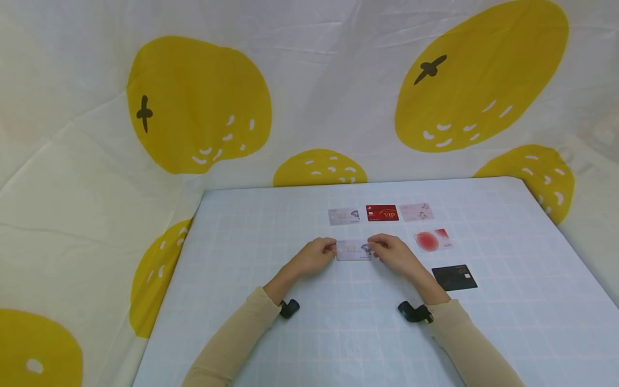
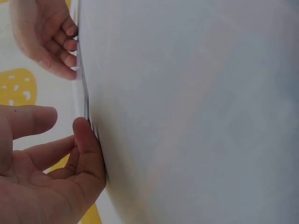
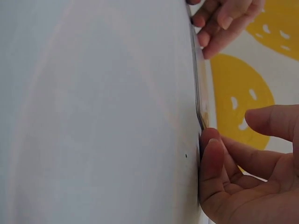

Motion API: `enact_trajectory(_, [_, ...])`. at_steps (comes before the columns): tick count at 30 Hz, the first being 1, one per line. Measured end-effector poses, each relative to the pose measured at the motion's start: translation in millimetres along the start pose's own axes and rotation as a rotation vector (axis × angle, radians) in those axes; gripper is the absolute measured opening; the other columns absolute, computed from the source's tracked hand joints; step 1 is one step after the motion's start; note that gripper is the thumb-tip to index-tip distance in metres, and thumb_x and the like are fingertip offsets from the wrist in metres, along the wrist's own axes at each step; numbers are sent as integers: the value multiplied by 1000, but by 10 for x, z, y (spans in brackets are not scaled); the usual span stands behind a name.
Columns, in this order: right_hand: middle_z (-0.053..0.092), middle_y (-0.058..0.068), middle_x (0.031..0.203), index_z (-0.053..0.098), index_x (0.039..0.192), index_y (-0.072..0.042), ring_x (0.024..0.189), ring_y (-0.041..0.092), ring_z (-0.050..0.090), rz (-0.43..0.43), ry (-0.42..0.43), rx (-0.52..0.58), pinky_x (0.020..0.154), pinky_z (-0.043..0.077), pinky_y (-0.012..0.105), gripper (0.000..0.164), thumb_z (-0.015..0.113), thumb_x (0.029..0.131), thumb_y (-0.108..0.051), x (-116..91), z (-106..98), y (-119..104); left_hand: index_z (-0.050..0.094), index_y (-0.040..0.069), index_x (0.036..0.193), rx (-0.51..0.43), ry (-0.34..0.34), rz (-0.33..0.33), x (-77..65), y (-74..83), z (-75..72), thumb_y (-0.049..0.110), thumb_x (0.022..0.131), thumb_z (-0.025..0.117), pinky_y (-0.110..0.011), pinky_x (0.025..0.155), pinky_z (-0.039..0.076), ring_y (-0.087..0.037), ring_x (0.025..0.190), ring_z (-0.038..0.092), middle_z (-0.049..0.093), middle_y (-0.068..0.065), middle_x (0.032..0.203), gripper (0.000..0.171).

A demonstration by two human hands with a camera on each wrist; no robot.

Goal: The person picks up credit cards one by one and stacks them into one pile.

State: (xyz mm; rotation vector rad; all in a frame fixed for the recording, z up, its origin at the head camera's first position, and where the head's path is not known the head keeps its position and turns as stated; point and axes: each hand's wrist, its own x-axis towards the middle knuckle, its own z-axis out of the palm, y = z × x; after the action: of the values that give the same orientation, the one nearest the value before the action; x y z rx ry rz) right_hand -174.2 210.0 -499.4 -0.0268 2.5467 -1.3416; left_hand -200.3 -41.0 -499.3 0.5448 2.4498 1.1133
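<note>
A pale lilac card [image 1: 353, 250] with a dark diamond-like print lies flat on the table between both hands. At its left short edge is my left hand [image 1: 315, 255], fingertips right at the edge. Opposite it, my right hand [image 1: 393, 251] has its fingertips at the right edge. Seen edge-on in the right wrist view, the card [image 3: 200, 88] shows as thin layered lines at the table surface. Lower fingers [image 2: 86, 140] of the left hand are bent against the table, with another digit lifted apart from them; the right hand [image 3: 247, 177] is posed likewise.
Behind the hands lie a similar pale card [image 1: 344, 216], a red VIP card [image 1: 382, 213] and a pink card [image 1: 417, 212] in a row. To the right are a card with a red circle [image 1: 433, 241] and a black card [image 1: 454, 277]. A patterned cloth [image 1: 309, 97] hangs beyond the table.
</note>
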Motion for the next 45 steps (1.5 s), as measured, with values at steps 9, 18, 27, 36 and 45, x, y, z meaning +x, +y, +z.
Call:
enact_trajectory(9, [66, 9, 105, 63, 128, -2, 87, 23, 59, -4, 1, 0, 77, 53, 33, 35, 58, 102, -24, 4, 1, -5, 57, -6, 136, -8, 4, 7, -11, 28, -12, 13, 100, 53, -37, 93, 49, -18, 99, 57, 65, -11, 116, 41])
enact_trajectory(18, [66, 9, 107, 63, 128, -2, 88, 23, 59, -13, 0, -9, 79, 53, 33, 35, 58, 102, -25, 5, 6, -6, 57, -6, 135, -6, -2, 8, -6, 18, -11, 12, 99, 54, -35, 90, 50, -17, 97, 57, 65, -10, 114, 41])
enact_trajectory(27, [66, 10, 108, 63, 129, -2, 89, 23, 59, -4, 2, -4, 80, 53, 34, 36, 58, 102, -26, -5, 15, -14, 57, -5, 135, -14, 1, 4, -25, 16, -7, 14, 100, 54, -35, 89, 50, -17, 96, 57, 64, -10, 114, 40])
enact_trajectory(36, [66, 10, 108, 63, 128, -3, 91, 25, 59, -2, 1, 14, 81, 53, 34, 36, 59, 102, -27, -28, 15, -14, 59, -1, 136, -24, 13, -6, -27, -51, 1, 18, 101, 55, -35, 90, 49, -16, 99, 57, 64, -5, 112, 40])
enact_trajectory(45, [66, 13, 110, 61, 129, 1, 87, 25, 61, -34, 4, 21, 79, 54, 34, 36, 58, 102, -24, -12, -43, -56, 61, 1, 133, -30, 50, -21, -53, -52, -88, 22, 100, 58, -40, 96, 48, -22, 110, 60, 66, -5, 115, 38])
